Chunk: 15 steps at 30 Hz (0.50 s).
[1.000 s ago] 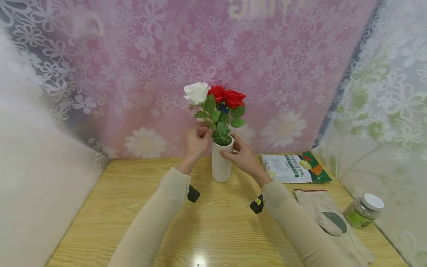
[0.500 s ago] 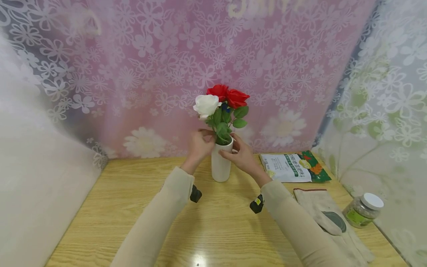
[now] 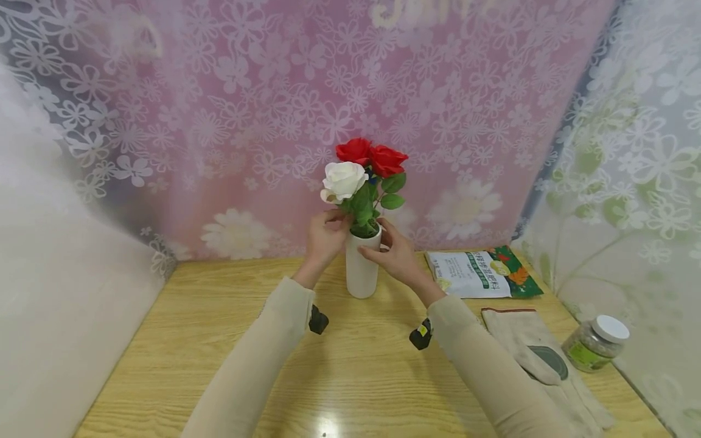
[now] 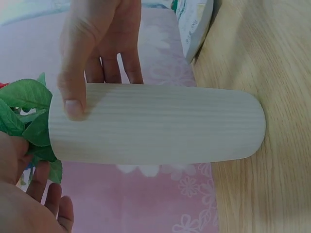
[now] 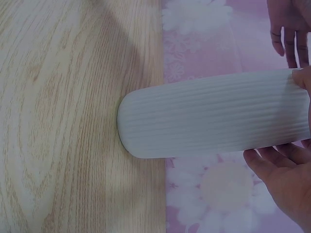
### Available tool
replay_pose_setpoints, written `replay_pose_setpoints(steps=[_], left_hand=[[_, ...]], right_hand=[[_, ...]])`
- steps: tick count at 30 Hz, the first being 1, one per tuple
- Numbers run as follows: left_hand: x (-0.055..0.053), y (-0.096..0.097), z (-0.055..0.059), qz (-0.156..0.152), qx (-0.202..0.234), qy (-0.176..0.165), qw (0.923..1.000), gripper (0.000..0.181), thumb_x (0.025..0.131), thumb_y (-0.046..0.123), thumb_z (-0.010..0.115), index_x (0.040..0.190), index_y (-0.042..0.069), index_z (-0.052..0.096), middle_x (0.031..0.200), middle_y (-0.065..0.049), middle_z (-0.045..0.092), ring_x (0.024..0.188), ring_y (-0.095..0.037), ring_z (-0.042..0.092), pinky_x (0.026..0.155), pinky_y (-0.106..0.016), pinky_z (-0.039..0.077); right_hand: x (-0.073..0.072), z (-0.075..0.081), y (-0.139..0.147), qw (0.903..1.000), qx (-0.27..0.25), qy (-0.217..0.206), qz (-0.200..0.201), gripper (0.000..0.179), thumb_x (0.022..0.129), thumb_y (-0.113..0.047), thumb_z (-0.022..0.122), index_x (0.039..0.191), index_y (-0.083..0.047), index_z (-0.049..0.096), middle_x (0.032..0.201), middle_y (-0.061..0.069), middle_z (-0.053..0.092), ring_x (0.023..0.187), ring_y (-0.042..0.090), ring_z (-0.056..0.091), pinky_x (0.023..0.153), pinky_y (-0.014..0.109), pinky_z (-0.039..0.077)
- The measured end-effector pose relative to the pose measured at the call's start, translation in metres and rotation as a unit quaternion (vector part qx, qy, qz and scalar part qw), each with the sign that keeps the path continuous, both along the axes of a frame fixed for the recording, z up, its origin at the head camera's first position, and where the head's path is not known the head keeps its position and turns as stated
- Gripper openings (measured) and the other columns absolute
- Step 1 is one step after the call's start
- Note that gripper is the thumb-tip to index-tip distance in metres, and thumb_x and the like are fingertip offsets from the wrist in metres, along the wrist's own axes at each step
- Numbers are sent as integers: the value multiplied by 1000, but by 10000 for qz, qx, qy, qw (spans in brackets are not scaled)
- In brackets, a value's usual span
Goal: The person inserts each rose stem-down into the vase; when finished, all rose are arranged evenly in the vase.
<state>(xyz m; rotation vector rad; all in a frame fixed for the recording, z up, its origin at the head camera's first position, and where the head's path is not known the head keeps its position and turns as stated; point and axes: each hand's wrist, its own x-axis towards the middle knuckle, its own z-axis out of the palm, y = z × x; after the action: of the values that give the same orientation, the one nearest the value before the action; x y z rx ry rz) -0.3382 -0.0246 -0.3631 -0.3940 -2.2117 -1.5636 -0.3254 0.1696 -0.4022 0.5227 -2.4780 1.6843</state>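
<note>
A ribbed white vase [image 3: 361, 271] stands upright on the table, with two red roses [image 3: 387, 160] and a white rose [image 3: 345, 180] rising above its mouth. My right hand [image 3: 401, 255] grips the vase just below the rim, its thumb [image 4: 74, 104] on the near side. At the left of the rim, my left hand [image 3: 325, 240] pinches the white rose low on its stem; leaves and fingers hide the exact contact. Green leaves [image 4: 26, 94] crowd the vase mouth beside those fingertips. Behind the white rose a small blue patch shows, too covered to identify.
Right of the vase lies a white and green packet [image 3: 482, 275]. Nearer are fabric gloves [image 3: 520, 340] and a lidded jar [image 3: 597, 344] by the right edge. A pink floral curtain [image 3: 274, 121] hangs directly behind the wooden table [image 3: 356, 365].
The white rose has moved right and down, now in front of the red roses' lower part. My left hand shifted slightly right, then back a little. The right hand stays on the vase.
</note>
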Motion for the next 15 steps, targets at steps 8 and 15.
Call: replay_pose_setpoints(steps=[8, 15], left_hand=[[0, -6, 8, -75, -1, -29, 10000, 23, 99, 16, 73, 109, -2, 81, 110, -22, 79, 110, -38, 73, 97, -51, 62], [-1, -13, 2, -396, -83, 127, 9991, 22, 100, 12, 72, 114, -3, 79, 110, -23, 79, 102, -37, 76, 96, -50, 63]], right_hand=[[0, 1, -3, 9999, 30, 79, -54, 82, 96, -33, 80, 163, -27, 34, 158, 8, 55, 143, 30, 56, 113, 55, 52], [0, 0, -2, 9999, -53, 127, 20, 78, 94, -36, 82, 159, -30, 39, 153, 8, 59, 140, 29, 59, 111, 57, 53]])
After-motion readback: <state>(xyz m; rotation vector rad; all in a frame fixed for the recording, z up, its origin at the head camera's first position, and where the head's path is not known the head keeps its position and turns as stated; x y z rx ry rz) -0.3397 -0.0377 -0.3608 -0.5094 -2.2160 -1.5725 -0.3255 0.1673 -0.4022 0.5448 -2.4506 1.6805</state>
